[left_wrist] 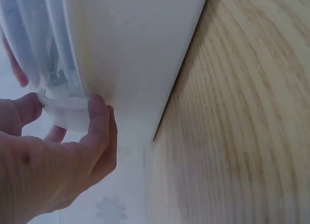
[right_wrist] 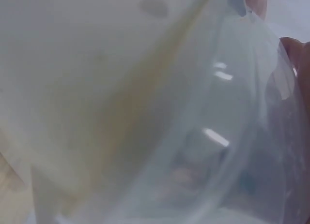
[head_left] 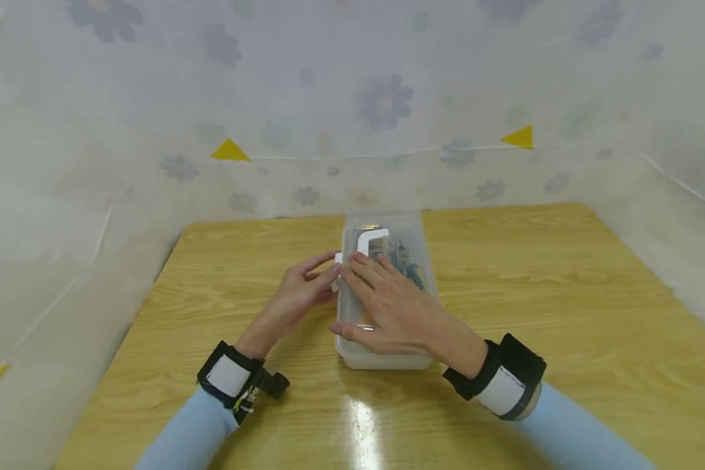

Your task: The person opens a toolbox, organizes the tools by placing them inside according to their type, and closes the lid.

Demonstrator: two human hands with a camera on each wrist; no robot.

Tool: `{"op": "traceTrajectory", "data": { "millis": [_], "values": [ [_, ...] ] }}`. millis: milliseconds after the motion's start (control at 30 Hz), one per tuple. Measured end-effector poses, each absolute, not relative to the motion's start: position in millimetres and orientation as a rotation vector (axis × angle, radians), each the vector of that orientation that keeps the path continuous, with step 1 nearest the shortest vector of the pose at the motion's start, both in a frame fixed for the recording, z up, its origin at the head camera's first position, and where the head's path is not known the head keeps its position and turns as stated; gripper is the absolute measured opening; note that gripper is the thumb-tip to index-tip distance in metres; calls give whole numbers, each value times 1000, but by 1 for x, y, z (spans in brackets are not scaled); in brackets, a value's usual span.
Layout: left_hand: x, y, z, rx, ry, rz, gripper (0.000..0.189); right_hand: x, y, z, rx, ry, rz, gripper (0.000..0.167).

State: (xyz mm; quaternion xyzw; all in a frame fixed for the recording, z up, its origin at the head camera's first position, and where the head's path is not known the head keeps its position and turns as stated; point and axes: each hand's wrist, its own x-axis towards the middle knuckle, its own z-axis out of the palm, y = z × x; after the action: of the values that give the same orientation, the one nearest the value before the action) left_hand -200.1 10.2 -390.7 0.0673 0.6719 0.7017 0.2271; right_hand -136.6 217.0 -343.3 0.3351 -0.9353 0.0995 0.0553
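Observation:
A lidded, see-through plastic storage box (head_left: 382, 360) stands lengthwise near the middle of the table, with a white handle (head_left: 371, 234) on its lid. Blurred blue-green and grey items show through the lid. My left hand (head_left: 299, 287) is at the box's left side and pinches a white latch (left_wrist: 70, 105) between thumb and fingers. Across the lid lies my right hand (head_left: 396, 303), fingers stretched out and thumb spread towards the near left corner. The right wrist view shows mostly the box's wall (right_wrist: 72, 88) and glossy lid (right_wrist: 208, 108) up close.
The wooden table (head_left: 534, 294) extends on both sides of the box. Behind it hangs a pale flowered sheet (head_left: 329, 85) with yellow triangles on it. Both wrists wear black straps, and the left one carries a small camera (head_left: 277, 385).

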Motion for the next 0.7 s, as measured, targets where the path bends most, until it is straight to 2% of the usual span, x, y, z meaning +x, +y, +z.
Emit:
{"op": "traceTrajectory", "data": {
  "millis": [367, 700],
  "values": [
    [-199, 23, -405, 69, 1933, 1990, 47, -137, 220, -344, 1011, -2835, 310, 86],
    [-200, 23, -406, 56, 2090, 1821, 46, -134, 220, -344, 1016, -2866, 274, 92]
  ]
}}
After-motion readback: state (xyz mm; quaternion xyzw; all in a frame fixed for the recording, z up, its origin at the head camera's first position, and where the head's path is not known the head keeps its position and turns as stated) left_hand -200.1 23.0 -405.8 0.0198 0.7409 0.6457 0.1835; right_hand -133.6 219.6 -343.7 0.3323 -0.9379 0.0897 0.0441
